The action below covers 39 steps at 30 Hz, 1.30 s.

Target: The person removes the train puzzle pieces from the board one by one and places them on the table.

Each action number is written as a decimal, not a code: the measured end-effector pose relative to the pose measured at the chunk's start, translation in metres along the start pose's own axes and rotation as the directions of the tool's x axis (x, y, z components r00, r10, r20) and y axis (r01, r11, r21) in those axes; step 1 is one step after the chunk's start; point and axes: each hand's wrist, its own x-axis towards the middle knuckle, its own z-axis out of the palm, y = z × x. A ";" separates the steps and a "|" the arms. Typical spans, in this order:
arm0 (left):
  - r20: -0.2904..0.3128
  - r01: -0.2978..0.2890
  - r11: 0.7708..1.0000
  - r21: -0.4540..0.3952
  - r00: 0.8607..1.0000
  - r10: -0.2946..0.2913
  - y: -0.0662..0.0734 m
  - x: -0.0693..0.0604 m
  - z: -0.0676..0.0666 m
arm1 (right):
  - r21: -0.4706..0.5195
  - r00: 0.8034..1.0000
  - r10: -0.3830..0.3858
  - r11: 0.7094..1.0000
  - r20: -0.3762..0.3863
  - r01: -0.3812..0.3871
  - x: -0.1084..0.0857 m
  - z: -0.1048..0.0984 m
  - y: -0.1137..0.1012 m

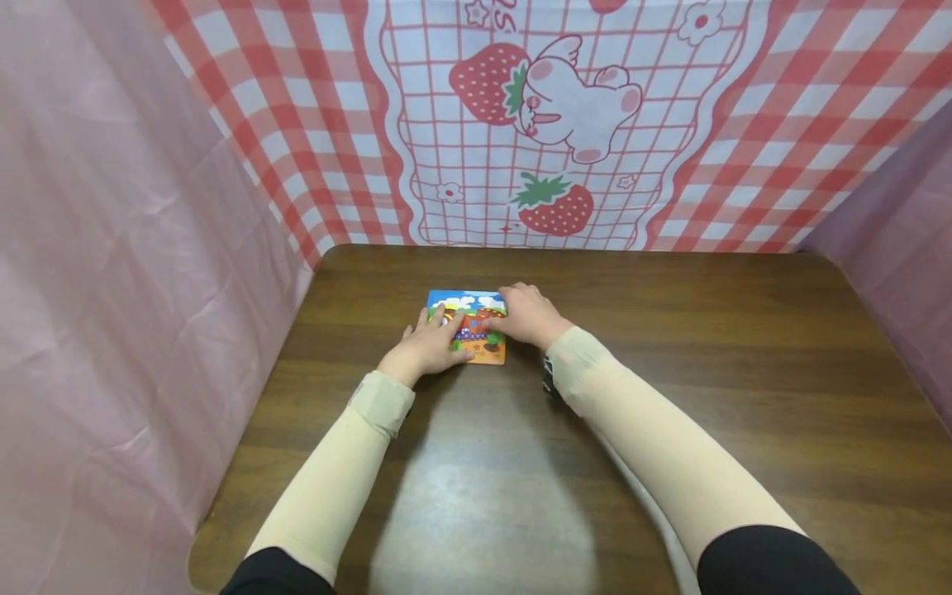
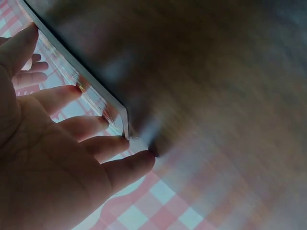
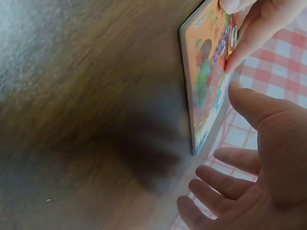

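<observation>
A thin square picture board point(image 1: 472, 332), printed with a blue sky, clouds, a red shape and orange ground, lies flat on the table. My left hand point(image 1: 427, 347) rests on its left side, fingers spread and fairly straight, with the thumb near the front edge. In the left wrist view, fingertips of that hand point(image 2: 62, 158) touch the board's face and edge. At the board's right side is my right hand point(image 1: 531, 316), its thumb over the face. The right wrist view shows this hand point(image 3: 280, 153) with loosely bent fingers beyond the board's edge point(image 3: 188, 96), gripping nothing.
The brown wooden table point(image 1: 714, 372) spreads around the board and reflects light in front. A red-and-white checked cloth point(image 1: 327, 124) with strawberries hangs behind it. Pink curtains point(image 1: 126, 289) hang at the sides.
</observation>
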 end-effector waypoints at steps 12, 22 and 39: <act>-0.013 0.000 1.000 0.014 1.000 0.000 -0.001 -0.001 0.001 | 0.027 0.999 -0.039 0.999 -0.006 0.039 0.007 0.002 0.009; 0.003 -0.006 1.000 0.016 1.000 0.006 -0.001 -0.004 0.003 | -0.019 1.000 -0.008 1.000 -0.006 0.007 0.014 0.003 0.006; 0.006 0.043 0.998 0.035 0.999 -0.044 0.006 0.002 0.003 | 0.001 0.999 0.031 1.000 -0.014 -0.031 0.026 0.001 0.000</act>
